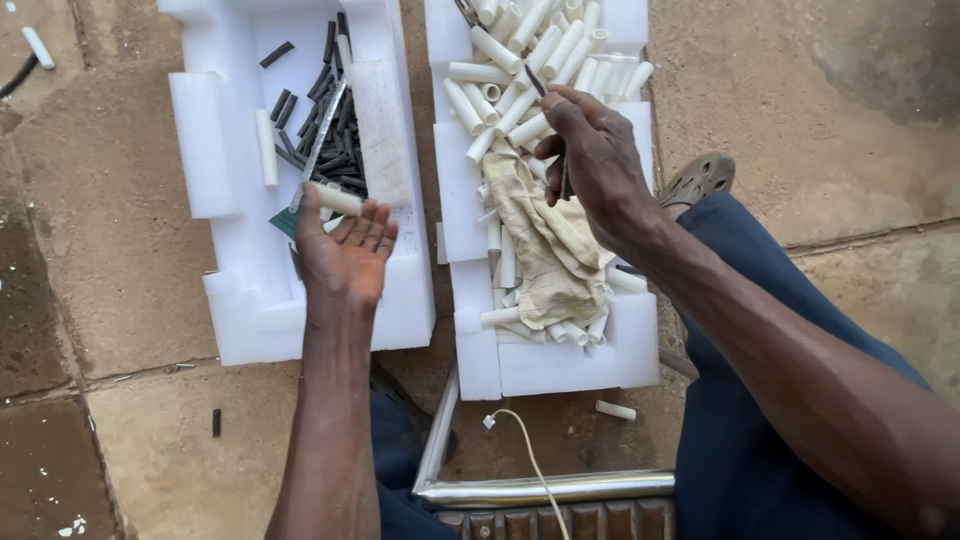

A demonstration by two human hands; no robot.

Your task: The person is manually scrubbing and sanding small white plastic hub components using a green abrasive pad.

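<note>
Holding white tube [338,199] at fingertips, left hand [345,250] palm up over left tray [210,150] (black pieces inside). Right hand [598,160] pinches thin tool [565,180] over right tray [560,365].

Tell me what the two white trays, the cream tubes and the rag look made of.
Trays: likely moulded foam packing, matt white, with thick blocky walls and a grainy surface.
Tubes: probably plastic, smooth cream, hollow at the cut ends; the left hand holds one.
Rag: woven cloth, soft and creased, stained yellowish.
The right hand grips a thin dark tool, possibly metal.
</note>
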